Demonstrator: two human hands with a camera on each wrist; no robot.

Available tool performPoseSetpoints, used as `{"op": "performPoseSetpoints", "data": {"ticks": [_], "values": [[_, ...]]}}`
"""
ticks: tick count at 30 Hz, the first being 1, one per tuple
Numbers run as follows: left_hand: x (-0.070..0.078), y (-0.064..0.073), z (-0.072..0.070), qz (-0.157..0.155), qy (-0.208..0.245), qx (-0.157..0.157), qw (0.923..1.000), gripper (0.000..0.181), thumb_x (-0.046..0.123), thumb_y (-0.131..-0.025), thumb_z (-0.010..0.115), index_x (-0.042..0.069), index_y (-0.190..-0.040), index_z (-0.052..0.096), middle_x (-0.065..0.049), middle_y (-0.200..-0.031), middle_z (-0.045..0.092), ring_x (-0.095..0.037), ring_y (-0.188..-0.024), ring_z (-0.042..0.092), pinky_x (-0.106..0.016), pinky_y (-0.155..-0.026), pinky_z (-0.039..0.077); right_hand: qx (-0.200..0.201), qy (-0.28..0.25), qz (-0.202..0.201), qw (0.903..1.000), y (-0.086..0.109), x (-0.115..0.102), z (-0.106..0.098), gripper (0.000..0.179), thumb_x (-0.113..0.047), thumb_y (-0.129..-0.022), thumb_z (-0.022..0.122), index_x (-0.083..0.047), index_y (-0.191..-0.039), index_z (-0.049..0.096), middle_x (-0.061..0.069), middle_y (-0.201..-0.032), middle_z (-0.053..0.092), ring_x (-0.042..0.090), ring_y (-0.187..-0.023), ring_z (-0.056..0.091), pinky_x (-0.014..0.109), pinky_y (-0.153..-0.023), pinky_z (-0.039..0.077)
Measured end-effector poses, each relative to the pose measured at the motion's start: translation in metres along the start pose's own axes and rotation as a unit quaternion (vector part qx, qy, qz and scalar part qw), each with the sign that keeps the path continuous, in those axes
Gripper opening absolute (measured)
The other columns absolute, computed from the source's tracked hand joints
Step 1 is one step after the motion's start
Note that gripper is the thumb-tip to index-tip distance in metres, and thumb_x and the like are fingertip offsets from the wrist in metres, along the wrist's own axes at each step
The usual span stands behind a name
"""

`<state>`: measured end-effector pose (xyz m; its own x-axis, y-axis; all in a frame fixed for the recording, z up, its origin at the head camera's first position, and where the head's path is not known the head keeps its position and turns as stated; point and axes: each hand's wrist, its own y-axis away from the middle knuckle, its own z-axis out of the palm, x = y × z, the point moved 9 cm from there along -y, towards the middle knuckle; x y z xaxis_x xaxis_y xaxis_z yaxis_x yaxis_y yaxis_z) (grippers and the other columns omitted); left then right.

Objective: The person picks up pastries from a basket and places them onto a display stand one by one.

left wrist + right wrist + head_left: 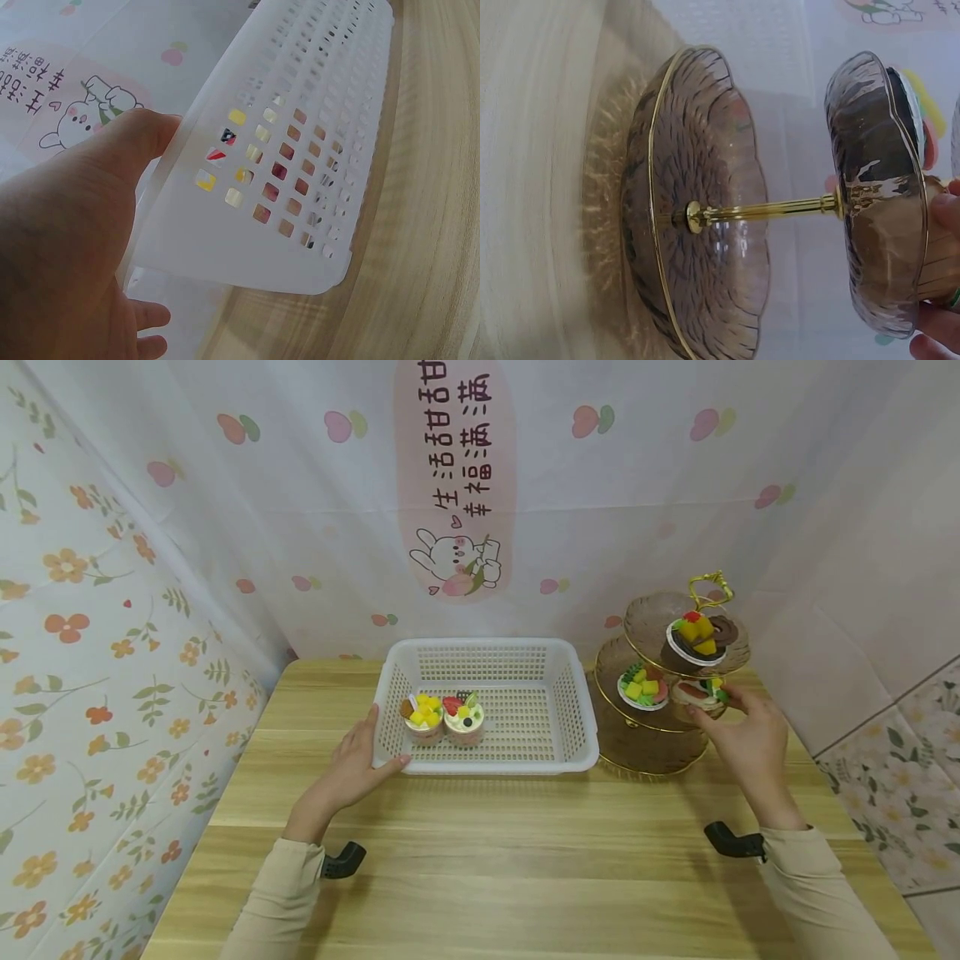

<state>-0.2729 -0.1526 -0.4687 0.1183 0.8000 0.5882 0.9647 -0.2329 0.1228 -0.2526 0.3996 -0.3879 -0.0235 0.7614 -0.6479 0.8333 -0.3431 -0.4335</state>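
Note:
My right hand [750, 743] pinches a toy dessert cup [699, 695] with a brown and green topping, at the right side of the cake stand's middle tier. In the right wrist view its brown cup [939, 270] shows by the fingertips, right at the tier's rim. The three-tier cake stand [652, 750] has clear brownish plates with gold edges. My left hand [351, 764] holds the left front corner of a white plastic basket [517, 767], with the thumb [154, 135] at its rim. Two fruit-topped dessert cups [424, 720] stand inside on the left.
A chocolate cup [693, 647] with yellow cubes sits on the top tier. Another fruit-topped cup [642, 687] is on the middle tier, left of my right hand. The wooden table [525, 868] meets a printed curtain [315, 527] behind the basket.

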Motion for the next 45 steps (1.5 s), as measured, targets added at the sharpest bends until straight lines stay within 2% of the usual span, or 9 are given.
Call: {"op": "performPoseSetpoints", "data": {"ticks": [7,21,30,38,45], "values": [[0.0,0.0,0.001,-0.002,-0.002,0.0,1.0,0.107,0.06,-0.092,0.057,0.006,-0.159,-0.007,-0.027,-0.164,0.013,-0.051,-0.15,0.009,-0.071,-0.118,0.009,0.015,0.005,-0.008,0.9998,0.001,-0.002,-0.001,0.058,-0.02,-0.078,0.083,0.006,-0.126,0.064,0.034,-0.111,0.068,0.047,-0.105,0.052,0.054,-0.091,0.032],[-0.001,0.0,0.001,-0.002,-0.001,0.003,1.0,0.107,0.06,-0.092,0.058,0.005,-0.159,-0.006,-0.028,-0.164,0.012,-0.052,-0.15,0.009,-0.071,-0.117,0.009,0.004,0.016,0.012,0.9998,0.0,0.0,-0.002,0.061,-0.021,-0.079,0.082,0.004,-0.131,0.061,0.034,-0.116,0.067,0.049,-0.111,0.05,0.058,-0.096,0.032],[0.001,0.0,0.0,-0.001,-0.001,0.003,1.0,0.106,0.06,-0.093,0.057,0.006,-0.159,-0.007,-0.027,-0.165,0.01,-0.051,-0.151,0.008,-0.071,-0.117,0.008,0.018,-0.011,0.033,0.9992,0.003,0.005,-0.008,0.065,-0.023,-0.077,0.086,0.0,-0.132,0.061,0.029,-0.118,0.068,0.043,-0.113,0.052,0.048,-0.094,0.032],[-0.001,0.0,-0.001,-0.001,0.004,0.002,1.0,0.107,0.06,-0.092,0.057,0.007,-0.159,-0.008,-0.026,-0.165,0.012,-0.05,-0.151,0.007,-0.071,-0.117,0.007,0.02,-0.01,0.04,0.999,0.002,0.004,-0.009,0.054,-0.023,-0.079,0.084,0.0,-0.125,0.067,0.026,-0.117,0.07,0.035,-0.109,0.053,0.04,-0.093,0.031],[-0.001,0.001,0.001,0.001,0.0,-0.001,1.0,0.106,0.059,-0.093,0.056,0.006,-0.159,-0.007,-0.027,-0.164,0.013,-0.05,-0.151,0.007,-0.071,-0.118,0.008,0.009,-0.004,0.038,0.9992,0.002,0.006,-0.002,0.052,-0.024,-0.081,0.083,0.003,-0.123,0.067,0.028,-0.116,0.069,0.043,-0.111,0.05,0.046,-0.09,0.031]]}}
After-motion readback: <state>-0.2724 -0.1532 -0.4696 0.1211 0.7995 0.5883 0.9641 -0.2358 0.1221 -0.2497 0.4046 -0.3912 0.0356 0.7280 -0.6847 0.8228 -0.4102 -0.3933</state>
